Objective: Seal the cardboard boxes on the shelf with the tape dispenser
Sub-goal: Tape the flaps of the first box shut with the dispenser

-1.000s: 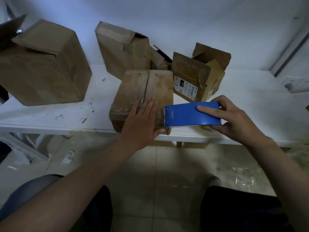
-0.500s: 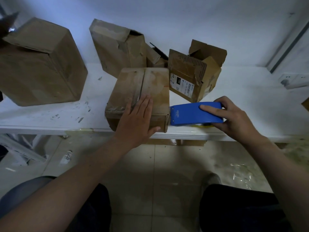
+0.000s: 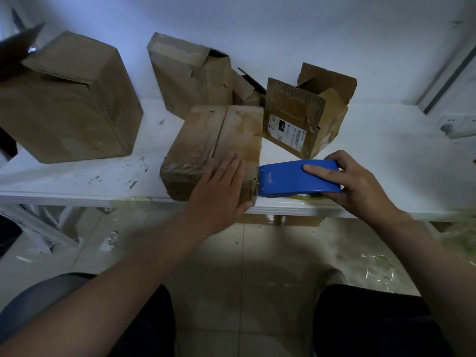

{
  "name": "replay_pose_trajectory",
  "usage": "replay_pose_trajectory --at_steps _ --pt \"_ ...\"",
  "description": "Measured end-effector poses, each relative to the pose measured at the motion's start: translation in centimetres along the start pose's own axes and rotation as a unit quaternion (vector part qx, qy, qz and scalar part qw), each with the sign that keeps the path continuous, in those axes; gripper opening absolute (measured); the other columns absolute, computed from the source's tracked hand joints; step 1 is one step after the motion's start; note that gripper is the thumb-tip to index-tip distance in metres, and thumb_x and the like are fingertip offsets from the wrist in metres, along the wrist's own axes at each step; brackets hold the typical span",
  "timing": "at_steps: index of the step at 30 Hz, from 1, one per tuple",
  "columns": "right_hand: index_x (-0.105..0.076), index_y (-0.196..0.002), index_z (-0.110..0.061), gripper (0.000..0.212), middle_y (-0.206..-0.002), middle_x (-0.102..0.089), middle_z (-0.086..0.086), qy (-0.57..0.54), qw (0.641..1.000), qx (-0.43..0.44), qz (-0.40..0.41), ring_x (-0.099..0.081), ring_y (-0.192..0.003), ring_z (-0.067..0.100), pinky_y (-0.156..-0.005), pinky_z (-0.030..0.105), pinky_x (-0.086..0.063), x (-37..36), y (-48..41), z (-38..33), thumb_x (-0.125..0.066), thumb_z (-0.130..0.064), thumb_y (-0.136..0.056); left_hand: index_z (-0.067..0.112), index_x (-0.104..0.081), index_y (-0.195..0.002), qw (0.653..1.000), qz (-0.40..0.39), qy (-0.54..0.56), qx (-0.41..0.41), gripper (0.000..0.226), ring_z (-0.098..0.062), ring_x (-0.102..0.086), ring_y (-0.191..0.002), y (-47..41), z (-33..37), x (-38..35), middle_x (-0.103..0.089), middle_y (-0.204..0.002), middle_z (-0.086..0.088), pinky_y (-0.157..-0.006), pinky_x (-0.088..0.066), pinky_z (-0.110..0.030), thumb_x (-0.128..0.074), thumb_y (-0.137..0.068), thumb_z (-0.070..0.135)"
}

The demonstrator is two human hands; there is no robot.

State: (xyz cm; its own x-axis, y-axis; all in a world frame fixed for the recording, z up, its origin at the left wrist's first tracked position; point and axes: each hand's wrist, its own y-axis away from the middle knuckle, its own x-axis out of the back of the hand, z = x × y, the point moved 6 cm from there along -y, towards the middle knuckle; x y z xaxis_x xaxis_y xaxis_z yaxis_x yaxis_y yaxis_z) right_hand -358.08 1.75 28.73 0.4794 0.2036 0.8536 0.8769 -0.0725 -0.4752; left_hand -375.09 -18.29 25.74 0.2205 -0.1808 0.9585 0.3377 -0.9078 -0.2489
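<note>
Head view: the box being worked on (image 3: 206, 140) sits at the front edge of the white shelf (image 3: 386, 155), roughly mid-way along it, flaps folded shut with the seam running front to back. The left hand (image 3: 221, 191) lies flat on the box's top near its front right corner, fingers straight and together and pressing down, with the thumb hooked over the front face. So it's not gripping anything, just pinning the box.

The right hand (image 3: 360, 186) is wrapped around the blue tape dispenser (image 3: 291, 180), index finger stretched along the top and the rest curled round the back end. The dispenser lies along the shelf's front edge, just right of the box, with its nose touching the box's right side (you can see a sliver of yellowish tape roll underneath).

Behind, toward the back edge, are a tall dented box (image 3: 190, 76), a small box (image 3: 247, 91) wedged beside it, and an open box with a shipping label (image 3: 296, 117), flaps up. A big box (image 3: 67, 106) sits well apart at the left end. There's a wall socket (image 3: 458, 124) by the right end, and tiled floor (image 3: 257, 253) below.
</note>
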Motion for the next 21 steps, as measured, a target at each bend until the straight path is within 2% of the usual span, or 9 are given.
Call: replay_pose_trajectory --at_steps 2,5,9,13,18,21 --pt "-0.051 -0.145 -0.033 0.057 -0.123 -0.050 0.010 -0.002 1.000 0.000 -0.003 -0.053 -0.102 0.022 -0.085 0.029 -0.051 0.0 0.1 0.1 -0.062 -0.036 -0.089 0.007 -0.016 -0.157 1.000 0.011 -0.001 -0.008 0.088 -0.028 -0.011 -0.154 -1.1 1.5 0.1 -0.018 -0.166 -0.014 -0.121 -0.018 -0.056 -0.049 -0.094 0.058" --pt "-0.052 -0.145 -0.033 0.060 -0.121 -0.050 0.008 -0.011 1.000 -0.002 0.003 -0.054 -0.100 0.022 -0.082 0.031 -0.053 0.4 0.3 0.9 -0.069 -0.028 -0.088 0.008 -0.022 -0.157 1.000 0.020 -0.013 0.005 0.088 -0.029 -0.014 -0.154 -1.6 2.4 -0.2 -0.023 -0.164 -0.012 -0.120 -0.019 -0.056 -0.059 -0.090 0.053" --pt "-0.049 -0.146 -0.034 0.061 -0.119 -0.051 0.010 -0.026 0.999 -0.015 0.026 -0.051 -0.102 0.020 -0.083 0.036 -0.054 1.5 0.7 2.1 -0.070 -0.026 -0.089 0.008 -0.025 -0.155 1.000 0.021 -0.011 0.009 0.094 -0.029 -0.016 -0.153 -1.7 2.3 -0.5 -0.024 -0.164 -0.012 -0.121 -0.019 -0.055 -0.062 -0.086 0.059" --pt "-0.045 -0.146 -0.036 0.061 -0.119 -0.051 0.011 -0.042 0.999 -0.014 0.015 -0.048 -0.103 0.017 -0.086 0.030 -0.049 1.7 1.1 2.0 -0.068 -0.025 -0.090 0.008 -0.024 -0.155 1.000 0.013 -0.015 0.013 0.095 -0.030 -0.015 -0.153 -1.7 2.3 -0.7 -0.023 -0.164 -0.012 -0.121 -0.018 -0.056 -0.064 -0.085 0.058" --pt "-0.052 -0.144 -0.027 0.061 -0.115 -0.050 0.013 -0.035 0.998 -0.022 0.041 -0.044 -0.103 0.016 -0.088 0.019 -0.041 2.9 2.0 2.8 -0.072 -0.016 -0.088 0.008 -0.025 -0.155 1.000 0.020 -0.009 0.012 0.094 -0.031 -0.014 -0.153 -1.6 2.3 -0.5 -0.023 -0.163 -0.013 -0.122 -0.016 -0.055 -0.068 -0.083 0.049" --pt "-0.052 -0.143 -0.027 0.059 -0.115 -0.049 0.013 -0.019 0.998 -0.038 0.042 -0.044 -0.102 0.016 -0.085 0.027 -0.045 3.4 2.9 3.3 -0.070 -0.020 -0.088 0.007 -0.025 -0.155 1.000 0.023 -0.010 0.014 0.095 -0.032 -0.014 -0.153 -1.6 2.3 -0.4 -0.023 -0.163 -0.013 -0.122 -0.016 -0.056 -0.070 -0.081 0.047"
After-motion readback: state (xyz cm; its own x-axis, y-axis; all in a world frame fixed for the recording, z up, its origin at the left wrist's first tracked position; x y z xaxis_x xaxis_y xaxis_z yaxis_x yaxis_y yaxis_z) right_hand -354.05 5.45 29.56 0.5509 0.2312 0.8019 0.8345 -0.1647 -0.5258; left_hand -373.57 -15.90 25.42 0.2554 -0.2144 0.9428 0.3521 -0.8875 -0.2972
